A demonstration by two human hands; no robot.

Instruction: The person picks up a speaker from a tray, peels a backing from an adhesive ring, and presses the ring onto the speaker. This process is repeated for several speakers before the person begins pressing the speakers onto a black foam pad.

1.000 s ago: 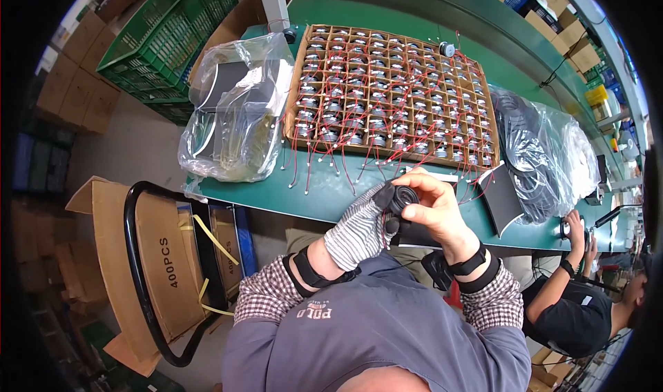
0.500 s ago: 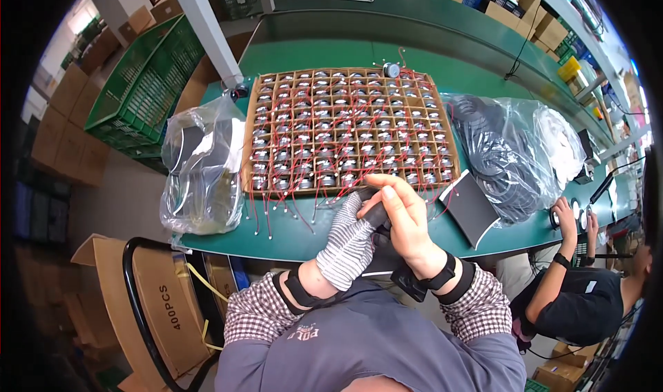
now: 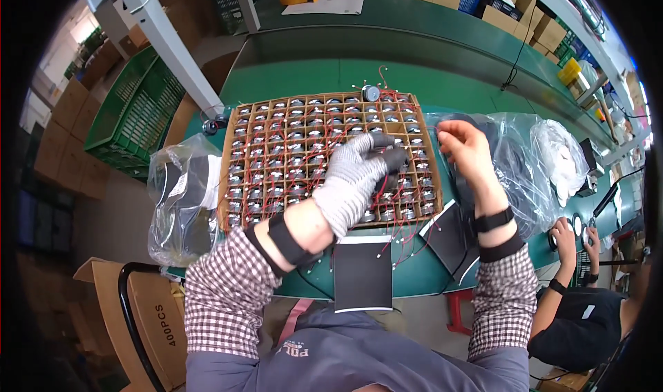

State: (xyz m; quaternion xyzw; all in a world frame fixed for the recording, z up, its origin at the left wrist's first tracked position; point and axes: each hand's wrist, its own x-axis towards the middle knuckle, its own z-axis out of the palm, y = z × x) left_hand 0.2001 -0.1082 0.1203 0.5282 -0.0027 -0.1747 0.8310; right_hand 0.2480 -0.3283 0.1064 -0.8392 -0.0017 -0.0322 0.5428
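My left hand, in a grey-and-white striped glove with dark fingertips, is over the right half of a divided cardboard box. Its fingers are curled together, and whatever they grip is hidden. In the box's cells sit small round metal parts with red wires, resembling little speakers; one such part rests on the far edge. Bare, my right hand is by the box's right edge, thumb and fingertips pinched; what is between them is too small to tell. Red wires hang over the box's near side.
Black sheets with white edges lie at the front, one rectangular sheet and one tilted sheet. Clear plastic bags flank the box, a left bag and a right bag. A co-worker handles round parts at right. A metal post rises at left.
Both hands have come apart and moved away from me, the left over the box, the right to its right side. The rectangular black sheet at the front edge now shows fully. The view has shifted.
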